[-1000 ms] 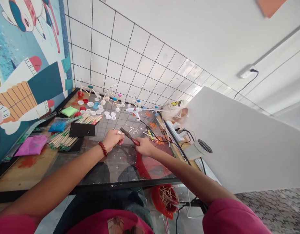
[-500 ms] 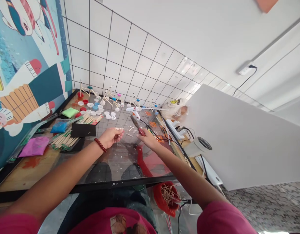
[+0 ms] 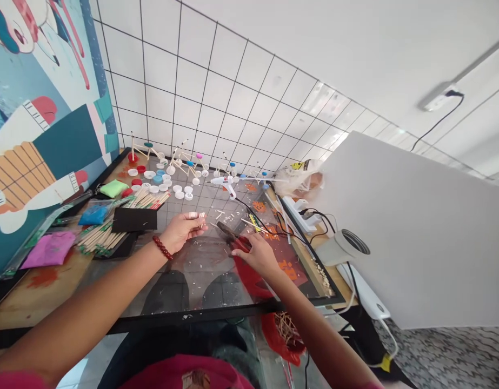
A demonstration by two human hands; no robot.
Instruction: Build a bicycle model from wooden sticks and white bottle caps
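Left hand (image 3: 183,232) closed at the fingertips on a short wooden stick piece (image 3: 197,215), held just above a glass tabletop (image 3: 204,302), with a red beaded bracelet (image 3: 162,247) around the wrist. Right hand (image 3: 257,255) clenched around the red handles of side cutters (image 3: 238,243), dark metal head angled toward the stick piece, near it but not touching. Scattered on the glass between both hands, pale wood chips (image 3: 211,254). Farther along the table, white, blue and red bottle caps (image 3: 160,186), small stick models with cap wheels (image 3: 184,162) and a hot glue gun (image 3: 224,183), its black cord (image 3: 253,212) trailing toward the right hand. To the left, a black foam sheet (image 3: 133,219), bundled wooden sticks (image 3: 101,237), and pink (image 3: 48,250) and blue (image 3: 94,215) packets. Beyond the right hand, a white power strip (image 3: 298,212). Below the table edge, a red bag (image 3: 284,340) of sticks.
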